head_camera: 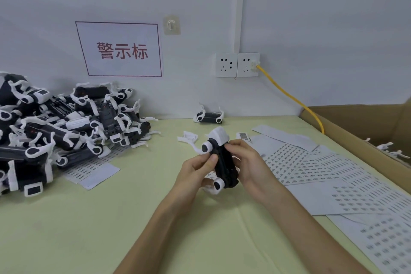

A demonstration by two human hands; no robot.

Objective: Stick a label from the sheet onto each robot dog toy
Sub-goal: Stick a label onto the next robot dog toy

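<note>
label application: toy (pixel 223 163) held belly-up in both hands, above the table (pixel 89 218) centre.

the left hand (pixel 195 173) grips the toy's left flank, thumb curled over the black body; the right hand (pixel 245 162) grips the right flank, its fingertips (pixel 230 147) pressed on the underside. whether a label lies under them cannot be told. keep the left hand as the fixed support and let only the right fingers work: judged best practice is to press from one edge across the flat dark panel, avoiding ribs and leg joints, so no corner lifts. label sheets (pixel 311 162) lie just right of the hands; the unlabelled pile (pixel 66 127) sits far left, one lone toy (pixel 209 117) by the far wall, and a box (pixel 367 138) at far right.
</note>
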